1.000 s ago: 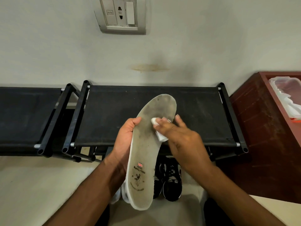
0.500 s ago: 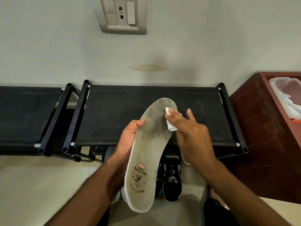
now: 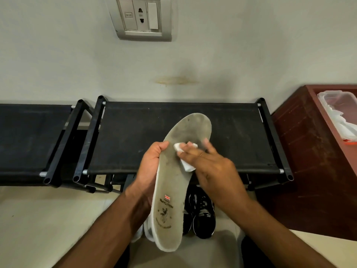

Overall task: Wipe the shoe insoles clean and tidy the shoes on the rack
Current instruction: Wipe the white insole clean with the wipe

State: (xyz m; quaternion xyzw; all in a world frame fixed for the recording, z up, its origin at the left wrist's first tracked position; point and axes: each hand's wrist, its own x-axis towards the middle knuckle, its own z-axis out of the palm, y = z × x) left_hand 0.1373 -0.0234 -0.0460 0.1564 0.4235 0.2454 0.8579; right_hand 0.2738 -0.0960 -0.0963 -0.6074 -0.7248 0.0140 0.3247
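A grey, dirt-stained insole (image 3: 173, 182) with a small flag logo near its heel stands tilted in front of me, toe end pointing up toward the rack. My left hand (image 3: 149, 167) grips its left edge at mid-length, thumb over the rim. My right hand (image 3: 208, 163) presses a folded white wipe (image 3: 185, 157) against the insole's middle, fingers laid over the wipe. A pair of black sneakers (image 3: 202, 215) sits on the floor below the rack. White shoes (image 3: 146, 231) peek out behind the insole's heel.
A black fabric shoe rack (image 3: 135, 136) stands against the wall, with a second black rack (image 3: 29, 136) to its left. A dark red cabinet (image 3: 309, 151) at the right carries a clear plastic container (image 3: 340, 113). A wall socket plate (image 3: 142, 18) is above.
My right hand slid the wipe from the insole's toe area back down to its middle. The insole and my left hand stayed nearly where they were.
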